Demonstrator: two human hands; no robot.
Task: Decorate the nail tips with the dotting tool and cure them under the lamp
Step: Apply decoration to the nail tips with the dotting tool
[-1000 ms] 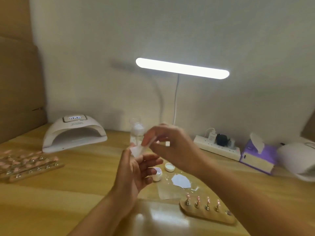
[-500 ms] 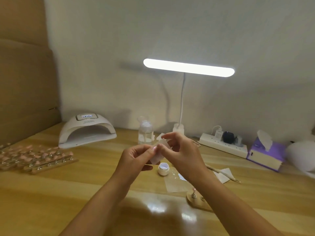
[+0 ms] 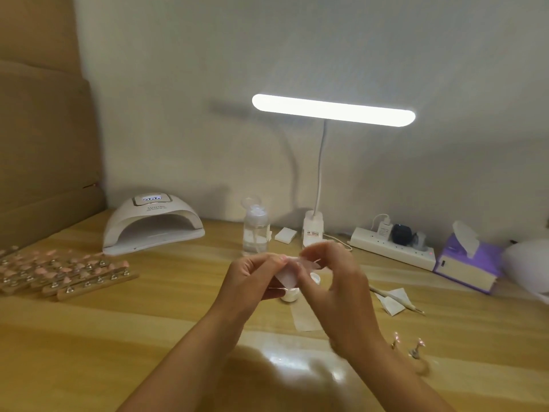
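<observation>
Both hands raised together over the middle of the wooden table point(image 3: 118, 337), pinching one small white wipe point(image 3: 286, 276) between them: left hand point(image 3: 252, 281) gripping its near-left edge with thumb and forefinger, right hand point(image 3: 335, 289) closed on its far-right side. Soft, thin, limp, slightly crumpled.

Dotting tool point(image 3: 395, 298) lying flat on the table, free of either hand, down and to the right of the right hand, so nearer that hand than the left. Long axis running from upper left to lower right, fine metal point at the lower right, resting across a folded white pad point(image 3: 396, 304).

Small white pot point(image 3: 289, 294) just below the wipe. Two pink nail tips on a wooden stand point(image 3: 416, 352) near the right forearm. Curing lamp point(image 3: 153, 224), white, smooth, arched, well apart at far left. More pink tips on wooden strips point(image 3: 65, 270) at left.
</observation>
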